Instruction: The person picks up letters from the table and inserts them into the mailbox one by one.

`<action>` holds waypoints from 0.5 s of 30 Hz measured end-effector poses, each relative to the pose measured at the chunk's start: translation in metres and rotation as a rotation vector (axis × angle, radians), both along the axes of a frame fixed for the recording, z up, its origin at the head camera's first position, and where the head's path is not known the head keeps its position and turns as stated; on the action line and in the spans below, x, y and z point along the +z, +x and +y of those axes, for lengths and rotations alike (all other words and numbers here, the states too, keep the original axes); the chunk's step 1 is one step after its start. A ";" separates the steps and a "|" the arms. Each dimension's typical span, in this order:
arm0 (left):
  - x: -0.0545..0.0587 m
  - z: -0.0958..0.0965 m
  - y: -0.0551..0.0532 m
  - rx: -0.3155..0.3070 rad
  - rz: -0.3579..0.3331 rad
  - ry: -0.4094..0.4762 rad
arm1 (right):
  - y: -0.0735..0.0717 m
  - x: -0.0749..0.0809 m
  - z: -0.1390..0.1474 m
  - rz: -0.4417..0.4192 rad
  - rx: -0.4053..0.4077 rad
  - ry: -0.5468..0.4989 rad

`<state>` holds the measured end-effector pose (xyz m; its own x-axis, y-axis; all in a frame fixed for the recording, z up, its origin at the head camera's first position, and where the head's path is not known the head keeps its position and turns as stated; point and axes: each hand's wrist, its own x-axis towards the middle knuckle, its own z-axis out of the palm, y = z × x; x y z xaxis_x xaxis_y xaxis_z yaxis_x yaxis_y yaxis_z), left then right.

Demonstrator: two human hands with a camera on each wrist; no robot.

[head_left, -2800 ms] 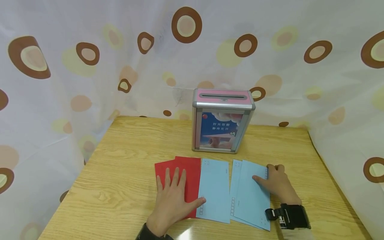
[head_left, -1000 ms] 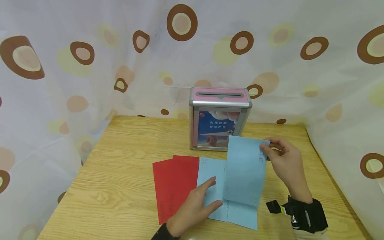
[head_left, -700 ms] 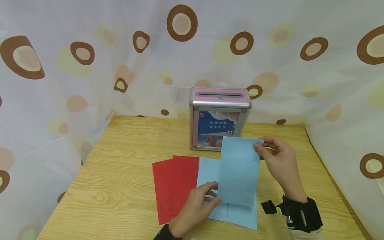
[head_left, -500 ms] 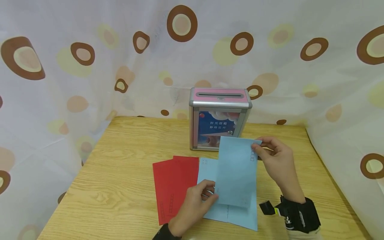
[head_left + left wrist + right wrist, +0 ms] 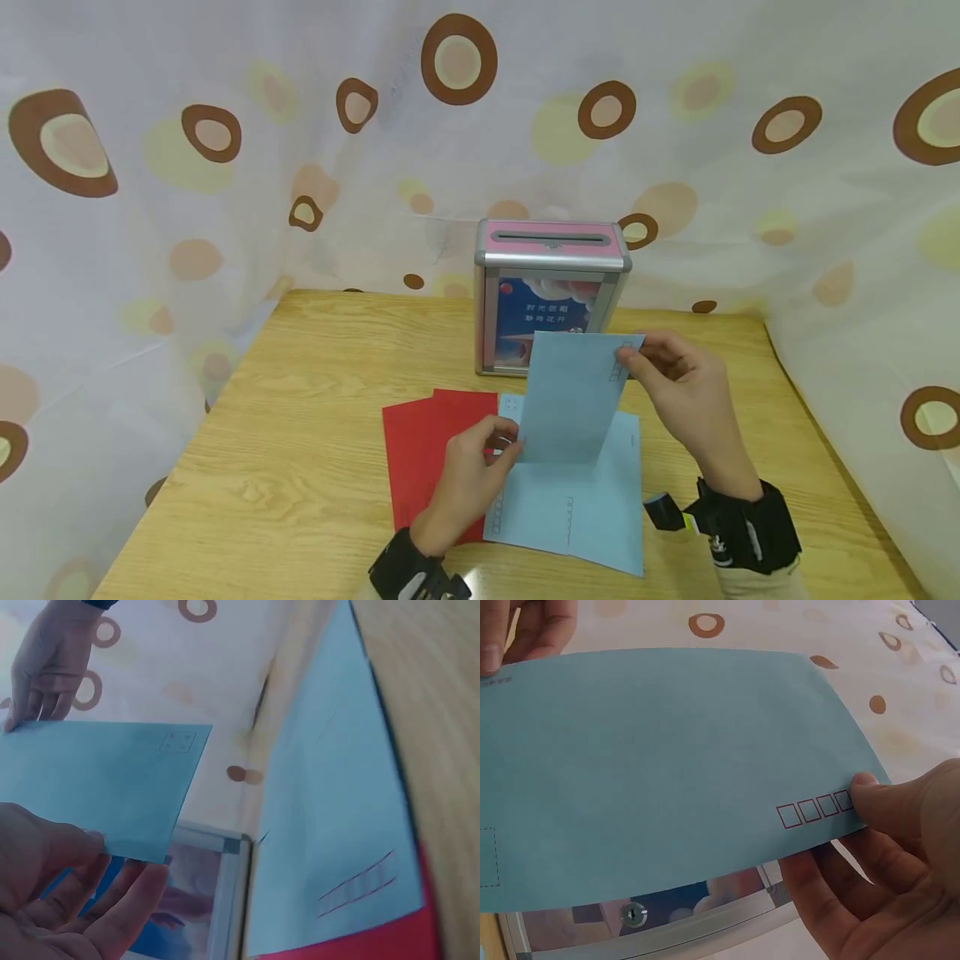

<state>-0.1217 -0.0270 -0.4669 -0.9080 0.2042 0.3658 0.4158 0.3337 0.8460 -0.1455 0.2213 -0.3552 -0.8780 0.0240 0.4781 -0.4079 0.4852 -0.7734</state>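
Observation:
My right hand pinches the upper right corner of a light blue envelope, thumb beside its printed row of small squares. The left hand pinches the same envelope at its left edge, thumb on the near face and fingers behind, as the left wrist view shows. The envelope is raised and tilted above the table, overlapping the lower front of the box in the head view. Beneath it lie two more blue envelopes, a left one and a right one, side by side and partly hidden.
Two overlapping red envelopes lie left of the blue ones, partly behind the left hand. A silver-framed box with a slotted pink top stands behind on the wooden table. A spotted cloth hangs around the table.
The right hand has lifted the top blue envelope off the right-hand pair and brought it up and left. The left hand has left the red envelopes and taken hold of its left edge.

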 end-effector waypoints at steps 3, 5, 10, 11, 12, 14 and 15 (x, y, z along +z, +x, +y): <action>0.008 -0.005 -0.007 0.014 0.039 0.013 | 0.000 0.007 -0.003 0.043 0.016 -0.002; 0.014 -0.007 -0.013 0.021 0.061 0.028 | 0.000 0.015 -0.006 0.077 0.031 -0.003; 0.036 -0.011 -0.028 0.034 0.134 0.083 | -0.003 0.039 -0.012 0.206 0.113 -0.051; 0.042 -0.012 -0.031 0.033 0.152 0.097 | -0.005 0.044 -0.013 0.236 0.151 -0.087; 0.047 -0.013 -0.033 0.030 0.172 0.110 | -0.005 0.050 -0.015 0.262 0.178 -0.116; 0.060 -0.015 -0.038 0.025 0.217 0.125 | -0.007 0.063 -0.018 0.306 0.228 -0.185; 0.066 -0.015 -0.041 0.026 0.241 0.129 | -0.008 0.070 -0.019 0.328 0.241 -0.206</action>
<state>-0.1625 -0.0423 -0.4013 -0.7961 0.1197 0.5932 0.6028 0.2427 0.7601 -0.1530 0.2021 -0.2854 -0.6732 -0.0390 0.7384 -0.7298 0.1959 -0.6550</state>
